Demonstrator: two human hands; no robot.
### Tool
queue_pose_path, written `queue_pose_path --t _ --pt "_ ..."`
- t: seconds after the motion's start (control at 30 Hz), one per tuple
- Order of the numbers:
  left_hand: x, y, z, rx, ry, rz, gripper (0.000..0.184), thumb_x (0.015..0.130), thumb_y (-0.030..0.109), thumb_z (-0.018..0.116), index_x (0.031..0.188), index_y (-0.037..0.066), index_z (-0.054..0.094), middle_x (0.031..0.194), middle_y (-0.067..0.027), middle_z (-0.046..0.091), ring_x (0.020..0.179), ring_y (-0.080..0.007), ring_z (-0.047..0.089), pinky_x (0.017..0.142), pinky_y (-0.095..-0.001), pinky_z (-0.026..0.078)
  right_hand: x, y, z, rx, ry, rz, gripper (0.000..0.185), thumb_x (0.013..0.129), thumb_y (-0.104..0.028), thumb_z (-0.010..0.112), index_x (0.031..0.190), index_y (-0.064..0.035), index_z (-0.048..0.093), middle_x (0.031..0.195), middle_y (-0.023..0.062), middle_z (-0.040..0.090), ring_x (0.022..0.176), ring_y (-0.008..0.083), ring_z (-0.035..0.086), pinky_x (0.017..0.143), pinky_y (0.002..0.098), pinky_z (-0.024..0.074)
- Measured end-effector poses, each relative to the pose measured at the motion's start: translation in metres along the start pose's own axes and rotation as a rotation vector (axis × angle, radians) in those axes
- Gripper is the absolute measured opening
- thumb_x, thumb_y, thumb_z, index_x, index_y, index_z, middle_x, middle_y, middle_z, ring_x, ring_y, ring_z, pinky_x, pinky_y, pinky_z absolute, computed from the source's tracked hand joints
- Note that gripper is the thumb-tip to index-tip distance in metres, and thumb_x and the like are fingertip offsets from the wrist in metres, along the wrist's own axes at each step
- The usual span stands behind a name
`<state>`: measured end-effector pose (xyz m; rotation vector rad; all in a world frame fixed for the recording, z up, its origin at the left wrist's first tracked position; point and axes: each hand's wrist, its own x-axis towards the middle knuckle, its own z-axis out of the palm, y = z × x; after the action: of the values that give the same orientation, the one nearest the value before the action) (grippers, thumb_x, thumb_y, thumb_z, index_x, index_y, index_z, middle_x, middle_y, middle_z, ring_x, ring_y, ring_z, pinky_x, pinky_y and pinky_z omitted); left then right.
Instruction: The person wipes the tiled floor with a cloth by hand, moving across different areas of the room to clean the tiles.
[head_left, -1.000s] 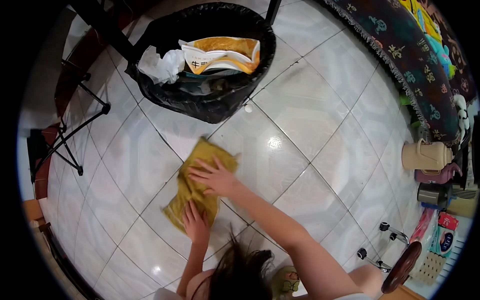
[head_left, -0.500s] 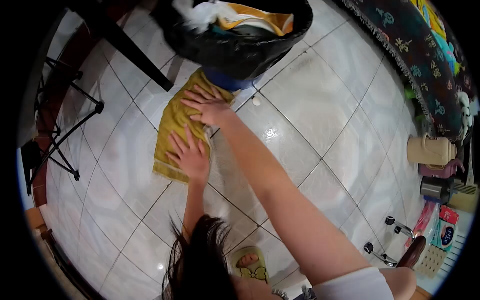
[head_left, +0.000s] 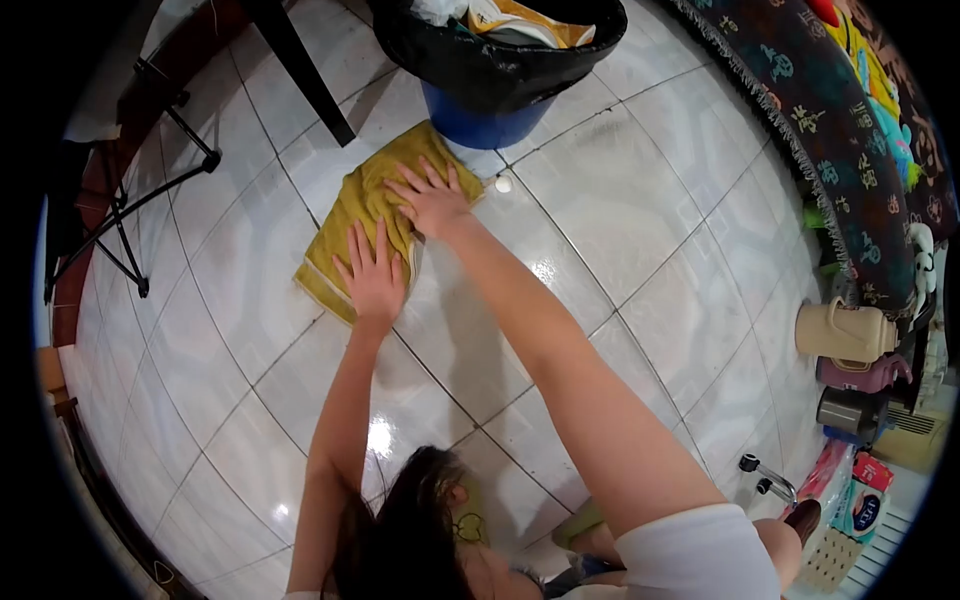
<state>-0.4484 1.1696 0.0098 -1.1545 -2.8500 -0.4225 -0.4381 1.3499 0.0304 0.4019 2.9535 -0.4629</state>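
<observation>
A yellow-green cloth [head_left: 345,225] lies spread on the pale tiled floor [head_left: 650,190]. Both of my hands press flat on it. My left hand [head_left: 377,283] rests on its lower part, fingers apart. Farther up and to the right, my right hand [head_left: 435,202] lies near the cloth's right edge with its fingers spread. Just beyond the cloth's upper end stands a blue bin [head_left: 485,122] lined with a black bag [head_left: 500,70], with white and orange wrappers inside. A small white round thing [head_left: 503,184] is on the floor right of the cloth.
A black table leg [head_left: 300,75] stands left of the bin, and a folding metal frame [head_left: 165,185] is at the far left. Along the right are a patterned fringed cover [head_left: 800,120], a beige jug [head_left: 845,332] and a wheeled chair base [head_left: 770,480].
Both hands and the cloth have moved away from my body, up to the bin's foot. More of the bin's blue side shows now.
</observation>
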Motion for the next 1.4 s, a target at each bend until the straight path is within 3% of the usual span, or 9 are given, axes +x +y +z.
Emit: queue_pose_path --t 0.33,0.47,0.67,0.77,0.87,1.0,1.1,1.2,1.4 --pt "-0.037 0.118 0.014 -0.052 -0.142 0.266 0.065 0.092 0.03 0.045 0.151 0.019 0.021 0.155 -0.0175 0.015 0.144 -0.0319 0.013 0.11 -0.0621 0.007 -0.137 0.108 -0.015 -0.04 0.138 0.098 0.05 0.097 -0.036 0.042 0.145 -0.034 0.03 0.155 -0.001 0.021 0.144 0.0309 0.014 0.112 0.0592 0.0155" --pt "-0.093 0.16 0.008 -0.056 -0.298 0.462 0.066 0.091 0.032 0.046 0.151 0.018 0.02 0.155 -0.0194 0.016 0.144 -0.033 0.012 0.11 -0.0627 0.007 -0.247 0.128 -0.011 -0.102 0.043 0.177 0.052 0.096 -0.033 0.046 0.146 -0.0315 0.031 0.156 0.0018 0.02 0.143 0.0336 0.017 0.11 0.0592 0.0195" --pt "-0.233 0.196 -0.005 -0.191 -0.563 0.817 0.068 0.087 0.034 0.052 0.149 0.017 0.028 0.152 -0.0223 0.021 0.144 -0.035 0.014 0.108 -0.066 0.009 -0.45 0.083 0.005 0.006 -0.119 0.394 0.063 0.088 -0.025 0.06 0.145 -0.0287 0.033 0.155 0.005 0.02 0.143 0.0356 0.016 0.107 0.0599 0.0273" --pt "-0.25 0.198 -0.014 -0.169 -0.595 0.894 0.075 0.086 0.036 0.055 0.151 0.019 0.021 0.154 -0.0191 0.019 0.144 -0.0314 0.014 0.107 -0.0635 0.016 -0.484 0.052 0.007 0.124 -0.175 0.574 0.061 0.088 -0.017 0.057 0.145 -0.0229 0.035 0.156 0.0067 0.019 0.143 0.0373 0.012 0.11 0.0595 0.0211" --pt "-0.244 0.196 -0.013 -0.201 -0.61 0.871 0.075 0.085 0.035 0.057 0.15 0.02 0.024 0.153 -0.0184 0.022 0.143 -0.0307 0.019 0.107 -0.0626 0.019 -0.466 0.046 0.017 0.134 -0.085 0.646 0.063 0.087 -0.012 0.058 0.145 -0.0232 0.036 0.156 0.0057 0.019 0.144 0.0373 0.011 0.109 0.0612 0.0197" --pt "-0.224 0.192 -0.005 -0.196 -0.526 0.729 0.074 0.084 0.033 0.057 0.149 0.017 0.025 0.152 -0.0196 0.023 0.142 -0.0317 0.021 0.108 -0.0631 0.016 -0.414 0.057 0.025 0.137 0.042 0.562 0.055 0.092 -0.022 0.053 0.144 -0.0268 0.036 0.156 0.003 0.02 0.144 0.0352 0.012 0.105 0.0696 0.0186" --pt "-0.19 0.184 -0.005 -0.217 -0.476 0.609 0.076 0.086 0.029 0.055 0.148 0.004 0.02 0.15 -0.0286 0.02 0.142 -0.0396 0.014 0.109 -0.0652 0.006 -0.35 0.076 0.013 0.123 0.061 0.341 0.055 0.093 -0.026 0.052 0.145 -0.0281 0.034 0.156 0.0008 0.019 0.144 0.0333 0.011 0.105 0.0711 0.0129" --pt "-0.159 0.176 -0.001 -0.168 -0.385 0.395 0.078 0.087 0.03 0.054 0.148 -0.001 0.016 0.149 -0.0304 0.018 0.142 -0.0419 0.013 0.108 -0.0656 0.004 -0.27 0.089 0.004 0.108 0.071 0.078 0.055 0.093 -0.027 0.052 0.145 -0.0303 0.033 0.156 -0.0018 0.02 0.145 0.0299 0.011 0.108 0.0684 0.0102" --pt "-0.08 0.164 0.017 -0.124 -0.144 0.102 0.076 0.09 0.031 0.05 0.149 0.0 0.014 0.15 -0.0321 0.013 0.142 -0.0433 0.008 0.105 -0.0693 0.007 -0.129 0.103 -0.009 -0.047 0.063 -0.186 0.048 0.096 -0.035 0.043 0.143 -0.0387 0.033 0.155 -0.0065 0.022 0.145 0.0236 0.013 0.113 0.0618 0.0115"
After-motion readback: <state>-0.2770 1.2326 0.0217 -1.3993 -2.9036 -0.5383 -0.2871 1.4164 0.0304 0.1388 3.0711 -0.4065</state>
